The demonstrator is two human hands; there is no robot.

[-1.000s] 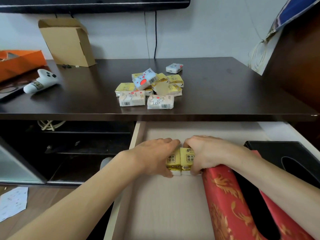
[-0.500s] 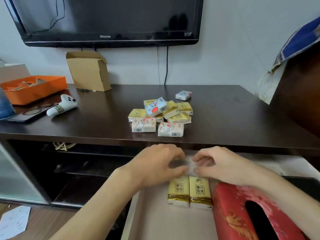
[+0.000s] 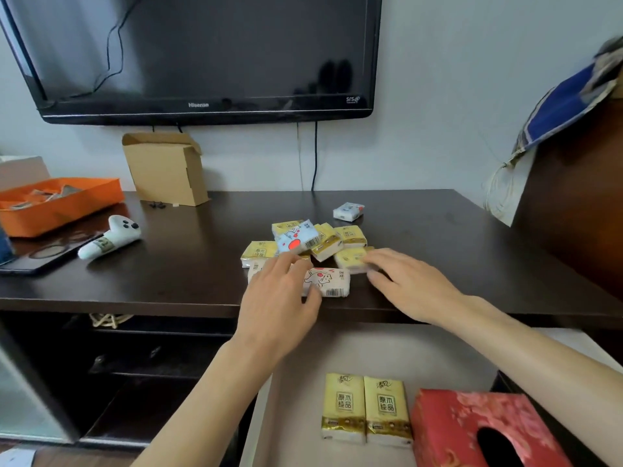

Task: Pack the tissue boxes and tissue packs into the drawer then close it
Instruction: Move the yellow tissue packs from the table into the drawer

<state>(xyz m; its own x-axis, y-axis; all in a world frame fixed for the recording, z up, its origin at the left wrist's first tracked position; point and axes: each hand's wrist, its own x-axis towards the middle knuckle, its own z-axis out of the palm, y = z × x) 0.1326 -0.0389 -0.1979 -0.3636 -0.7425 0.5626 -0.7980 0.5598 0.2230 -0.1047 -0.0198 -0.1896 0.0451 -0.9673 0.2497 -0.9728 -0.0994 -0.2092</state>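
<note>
Reaching into a loose pile near the bench's front edge

Reaching over the heap of tissue packs [image 3: 305, 251], both hands are spread with fingers apart and clamped on nothing. The left hand [image 3: 279, 298] lies over the white pack [image 3: 328, 281] closest to the front edge of the bench [image 3: 168, 264]; the right hand [image 3: 409, 283] touches a yellow pack [image 3: 350, 259] on the heap's right side. The packs lean on one another, so pulling one out could topple the rest, and the white pack could slide off the front edge and miss the open drawer [image 3: 296, 399]. One stray pack [image 3: 349, 211] sits apart toward the back and may be overlooked.

Two yellow packs [image 3: 365, 409] already lie side by side in the drawer, just beside the red tissue box [image 3: 448, 423]. The drawer's near end and right side are cut off. The left hand hides part of the heap, so no count is possible.
</note>
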